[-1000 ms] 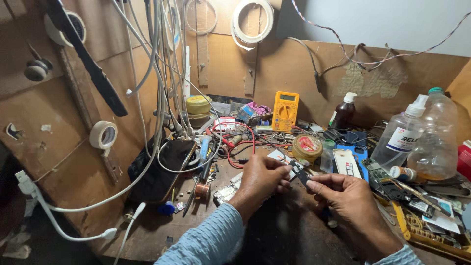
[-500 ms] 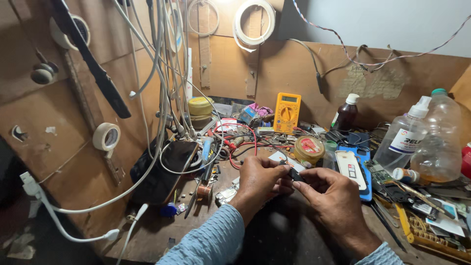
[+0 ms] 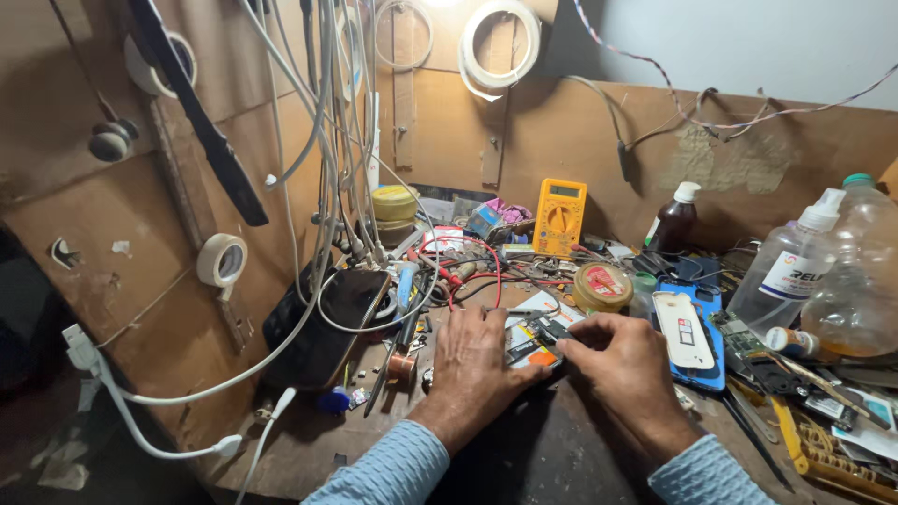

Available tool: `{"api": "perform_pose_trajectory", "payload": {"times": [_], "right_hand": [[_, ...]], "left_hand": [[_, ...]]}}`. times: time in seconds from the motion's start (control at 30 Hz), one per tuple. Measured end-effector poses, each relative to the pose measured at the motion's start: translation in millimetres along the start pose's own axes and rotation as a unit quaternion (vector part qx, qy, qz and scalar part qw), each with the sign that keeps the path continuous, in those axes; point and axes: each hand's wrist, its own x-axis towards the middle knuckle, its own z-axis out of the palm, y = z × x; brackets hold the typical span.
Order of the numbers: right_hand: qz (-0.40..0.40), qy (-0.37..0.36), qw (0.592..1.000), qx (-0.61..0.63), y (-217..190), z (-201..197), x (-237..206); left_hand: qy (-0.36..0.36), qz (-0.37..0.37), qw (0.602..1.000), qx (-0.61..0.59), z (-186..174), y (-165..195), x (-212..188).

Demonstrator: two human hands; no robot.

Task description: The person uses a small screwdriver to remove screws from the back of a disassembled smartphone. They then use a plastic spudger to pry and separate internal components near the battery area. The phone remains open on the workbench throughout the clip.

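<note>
At the far left a white charger cable (image 3: pixel 140 425) trails down the wall, and a dark phone (image 3: pixel 323 327) leans just beside your work. Your left hand (image 3: pixel 477 365) lies flat, fingers spread, pressing down on the opened phone (image 3: pixel 533 344) at the middle of the bench (image 3: pixel 561 458); keep that pressure even so the board cannot skate. Your right hand (image 3: pixel 622 360) curls closed, fingertips pinching at a small part on the phone's upper edge; what it grips is too small to tell. Work with a light pull, wrist rested, clear of the red wires (image 3: pixel 472 276). The white phone back (image 3: pixel 683 327) and spray bottle (image 3: pixel 790 257) stand to the right.
</note>
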Motion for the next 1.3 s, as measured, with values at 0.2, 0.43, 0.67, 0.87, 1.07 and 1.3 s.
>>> {"api": "perform_pose_trajectory", "payload": {"times": [0.2,0.43,0.67,0.87,1.07,1.3], "right_hand": [[0.005,-0.013,0.999,-0.035,-2.7,9.6,2.0],[-0.005,-0.012,0.999,-0.04,1.5,10.9,2.1],[-0.008,-0.021,0.999,-0.044,1.7,9.5,3.7],[-0.006,-0.042,0.999,-0.034,4.7,8.6,6.0],[0.003,-0.036,0.999,-0.001,8.3,8.1,4.8],[0.031,0.0,0.999,-0.015,11.6,8.2,2.3]], "left_hand": [[0.015,0.009,1.0,0.004,-0.9,3.0,-2.9],[0.009,0.011,1.0,0.006,-0.1,3.8,-4.1],[0.015,0.015,1.0,0.008,1.8,3.7,-4.4],[0.026,0.025,0.999,0.006,2.1,3.0,-4.8],[0.006,0.012,1.0,0.009,0.6,6.3,-7.1],[-0.014,0.029,0.999,0.006,-2.1,11.3,-9.5]]}}
